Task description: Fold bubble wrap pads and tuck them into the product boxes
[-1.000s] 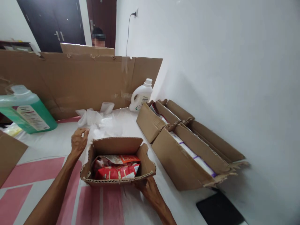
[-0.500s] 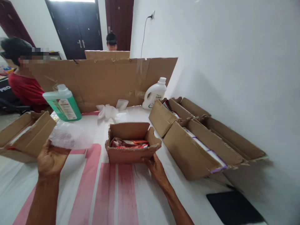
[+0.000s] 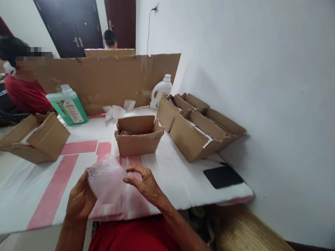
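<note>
I hold a crumpled sheet of clear bubble wrap (image 3: 106, 179) in front of me, above the table's near edge. My left hand (image 3: 80, 200) grips its left and lower side. My right hand (image 3: 143, 184) pinches its right edge with curled fingers. Beyond my hands a small open cardboard box (image 3: 138, 141) stands on the white and pink table cover (image 3: 47, 174); a little of its contents shows inside.
Two long open cartons (image 3: 193, 132) lie at the right by the wall, a black flat pad (image 3: 223, 176) near them. Another open carton (image 3: 36, 137) sits left. A green jug (image 3: 67, 106), white jug (image 3: 161, 91), white wraps (image 3: 116, 111) and cardboard screen (image 3: 104, 82) stand behind. Two people sit beyond.
My left hand brought the bubble wrap from the left toward me. My right hand left the small box and took hold of the wrap. The view pulled back from the table.
</note>
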A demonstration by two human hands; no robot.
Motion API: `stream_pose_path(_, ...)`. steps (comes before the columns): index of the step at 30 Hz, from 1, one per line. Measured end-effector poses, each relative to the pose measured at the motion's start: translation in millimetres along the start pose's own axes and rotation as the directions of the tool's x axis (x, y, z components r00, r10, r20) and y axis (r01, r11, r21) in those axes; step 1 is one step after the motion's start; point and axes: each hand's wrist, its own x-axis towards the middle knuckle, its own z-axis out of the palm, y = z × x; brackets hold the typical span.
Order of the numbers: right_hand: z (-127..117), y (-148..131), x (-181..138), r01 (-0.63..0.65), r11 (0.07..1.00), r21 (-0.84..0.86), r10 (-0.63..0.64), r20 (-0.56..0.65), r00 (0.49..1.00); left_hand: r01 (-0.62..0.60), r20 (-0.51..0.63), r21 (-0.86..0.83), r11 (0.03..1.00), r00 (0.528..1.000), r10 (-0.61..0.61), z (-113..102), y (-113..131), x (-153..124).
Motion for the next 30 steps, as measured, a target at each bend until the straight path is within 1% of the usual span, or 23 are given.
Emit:
stream_pose_path(1,-2,-3,-3,-0.026,0.999,0.034,0.026,0.02,0.999,-0.017,-0.037,0.051,0.999,0.999,0.019,5,-4,-4)
stream_pose_path(3,-10,-5,-9,-0.046,0.997,0.064,0.047,-0.015,0.999,-0.071,-0.079,0.147,0.987,0.993,0.083,9,-8,-9)
stream_pose_path(7,-31,-8,-17,-0.018,0.998,0.054,0.025,-0.136,0.99,-0.224,-0.079,0.266,0.937,0.964,0.253,11,-12,-9)
stream_pose_path(9,-37,-9,-16,-0.009,0.998,0.06,0.017,-0.13,0.991,-0.259,-0.066,0.305,0.916,0.954,0.292,13,-14,-7)
stream_pose_path(11,-34,-10,-14,-0.005,0.998,0.064,0.01,-0.087,0.996,-0.256,-0.043,0.341,0.904,0.957,0.288,18,-17,-7)
stream_pose_path(13,-24,-8,-13,0.006,0.998,0.055,-0.002,-0.061,0.998,-0.251,-0.018,0.37,0.894,0.96,0.278,24,-21,-7)
stream_pose_path(15,-11,-5,-14,0.01,0.999,0.039,-0.007,-0.088,0.996,-0.263,-0.001,0.388,0.883,0.958,0.286,29,-24,-7)
stream_pose_path(17,-1,-3,-14,0.028,0.999,0.017,-0.026,-0.134,0.991,-0.323,0.032,0.425,0.845,0.939,0.342,32,-25,-8)
stream_pose_path(18,0,-2,-13,0.051,0.999,0.0,-0.051,-0.152,0.987,-0.386,0.065,0.469,0.794,0.912,0.405,33,-25,-9)
stream_pose_path(19,-1,-3,-11,0.087,0.996,-0.029,-0.091,-0.168,0.982,-0.467,0.109,0.529,0.708,0.865,0.489,33,-24,-11)
stream_pose_path(20,-3,-4,-8,0.136,0.988,-0.074,-0.148,-0.183,0.972,-0.552,0.162,0.595,0.584,0.794,0.586,34,-22,-14)
stream_pose_path(21,-8,-7,-4,0.192,0.972,-0.133,-0.216,-0.2,0.956,-0.62,0.217,0.653,0.434,0.703,0.677,33,-21,-18)
stream_pose_path(22,-13,-10,0,0.247,0.948,-0.2,-0.288,-0.216,0.933,-0.662,0.267,0.695,0.282,0.602,0.753,32,-19,-23)
stream_pose_path(23,-19,-14,4,0.3,0.917,-0.263,-0.361,-0.225,0.905,-0.676,0.302,0.72,0.158,0.51,0.806,31,-18,-29)
stream_pose_path(24,-24,-18,7,0.353,0.881,-0.315,-0.43,-0.221,0.876,-0.678,0.325,0.731,0.072,0.439,0.837,28,-17,-35)
stream_pose_path(25,-28,-22,9,0.404,0.844,-0.353,-0.491,-0.205,0.846,-0.679,0.344,0.734,0.016,0.393,0.853,24,-17,-40)
stream_pose_path(26,-31,-25,9,0.454,0.805,-0.382,-0.546,-0.178,0.818,-0.682,0.369,0.731,-0.025,0.363,0.856,19,-17,-46)
stream_pose_path(28,-34,-26,4,0.539,0.726,-0.428,-0.633,-0.106,0.767,-0.692,0.431,0.715,-0.094,0.331,0.839,8,-19,-54)
stream_pose_path(29,-35,-23,0,0.565,0.694,-0.447,-0.656,-0.068,0.752,-0.688,0.457,0.715,-0.121,0.33,0.826,3,-21,-56)
stream_pose_path(30,-35,-18,-7,0.575,0.675,-0.463,-0.662,-0.036,0.749,-0.678,0.47,0.724,-0.131,0.345,0.813,-2,-24,-58)
